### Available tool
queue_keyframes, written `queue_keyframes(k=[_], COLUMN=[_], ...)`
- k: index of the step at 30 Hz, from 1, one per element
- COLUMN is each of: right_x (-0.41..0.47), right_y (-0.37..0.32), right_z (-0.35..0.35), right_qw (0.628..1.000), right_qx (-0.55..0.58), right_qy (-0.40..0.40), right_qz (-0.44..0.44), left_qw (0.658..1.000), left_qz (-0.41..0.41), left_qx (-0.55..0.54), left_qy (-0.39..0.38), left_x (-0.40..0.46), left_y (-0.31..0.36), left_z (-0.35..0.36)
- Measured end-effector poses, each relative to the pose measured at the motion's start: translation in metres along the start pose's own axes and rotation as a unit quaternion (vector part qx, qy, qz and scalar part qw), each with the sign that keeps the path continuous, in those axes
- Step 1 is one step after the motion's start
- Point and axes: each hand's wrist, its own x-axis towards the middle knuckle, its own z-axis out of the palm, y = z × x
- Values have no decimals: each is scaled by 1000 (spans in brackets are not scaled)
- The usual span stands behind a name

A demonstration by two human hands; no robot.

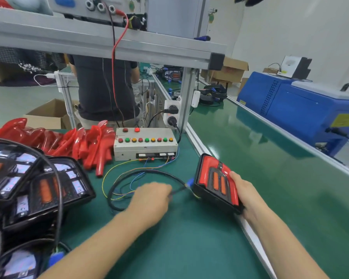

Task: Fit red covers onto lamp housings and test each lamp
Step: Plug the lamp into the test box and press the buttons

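Observation:
My right hand point(243, 193) grips a lamp point(215, 182) with its red cover fitted, tilted up at the right edge of the green mat. A black cable point(147, 173) runs from the lamp's blue plug point(189, 183) in a loop across the mat. My left hand point(151, 198) is blurred and curled around that cable close to the plug. Behind it stands the white test box point(145, 143) with rows of red, green and yellow buttons. Loose red covers point(85, 143) lie piled to the left of the box. Uncovered black lamp housings point(38, 188) are stacked at the left.
Thin coloured wires point(121, 168) trail from the test box over the mat. A conveyor belt point(270, 158) runs along the right, with a blue machine point(302, 109) beyond it. Another person point(105, 87) stands behind the bench frame. A cardboard box point(48, 113) sits on the floor.

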Motion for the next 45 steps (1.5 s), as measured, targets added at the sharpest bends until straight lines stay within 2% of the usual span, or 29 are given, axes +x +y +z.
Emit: queue_keyframes(k=[3,6,9,11,12,13,14,15,17,18,20,22,24,25,26,27,29,31,32,36,38,40,42,43,45], right_x=[0,-1,-3,-3,-5,-9,-17,-28,-54,-63,-71,-74,-72,-69,-66,-64,-59,-56,-55,-52,-49,-46,-45,-45,-45], right_y=[0,-1,-6,-13,-17,-20,-23,-26,-26,-24,-19,-20,-26,-32,-36,-40,-40,-31,-26,-15,-14,-14,-15,-15,-16], right_z=[-8,0,25,42,48,54,58,62,73,77,82,85,84,82,79,77,76,82,85,93,94,96,103,107,117], right_qw=[998,992,982,945,903,871,866,894,949,955,956,953,943,937,932,931,936,947,952,956,957,956,952,949,943], right_qx=[-55,-104,-161,-296,-390,-428,-408,-328,-99,8,128,182,235,257,266,259,215,142,108,74,41,-18,-69,-90,-119], right_qy=[-9,-36,-57,-30,7,42,51,13,-143,-194,-207,-196,-182,-175,-173,-174,-185,-192,-191,-177,-162,-151,-146,-147,-155], right_qz=[-32,-61,-81,-134,-181,-235,-284,-306,-263,-225,-166,-141,-150,-161,-176,-190,-208,-214,-215,-221,-239,-252,-259,-264,-271], left_qw=[988,935,916,934,942,945,943,938,929,927,924,923,899,888,893,919,978,990,990,992,966,901,838,825,822], left_qz=[-15,-23,-8,-9,-8,-6,-4,-2,11,24,61,85,56,20,-10,-25,-12,-5,-11,-36,-87,-136,-139,-122,-81], left_qx=[-133,-307,-359,-312,-287,-275,-279,-291,-316,-326,-337,-343,-390,-407,-400,-353,-204,-117,-110,-117,-242,-408,-521,-545,-558], left_qy=[75,173,177,172,172,175,179,186,191,185,168,152,191,212,209,171,30,-77,-93,-38,15,61,85,87,77], left_x=[9,15,11,5,2,-1,-4,-7,-13,-15,-19,-19,-9,-1,6,13,21,22,22,31,35,37,35,33,27], left_y=[-36,-62,-45,-28,-22,-18,-14,-12,-6,-1,8,12,2,-8,-19,-29,-39,-34,-31,-30,-37,-45,-55,-58,-62], left_z=[-46,-83,-80,-62,-52,-40,-30,-22,-11,-8,-7,-13,-25,-31,-37,-39,-31,-15,-7,3,-3,-18,-35,-41,-50])
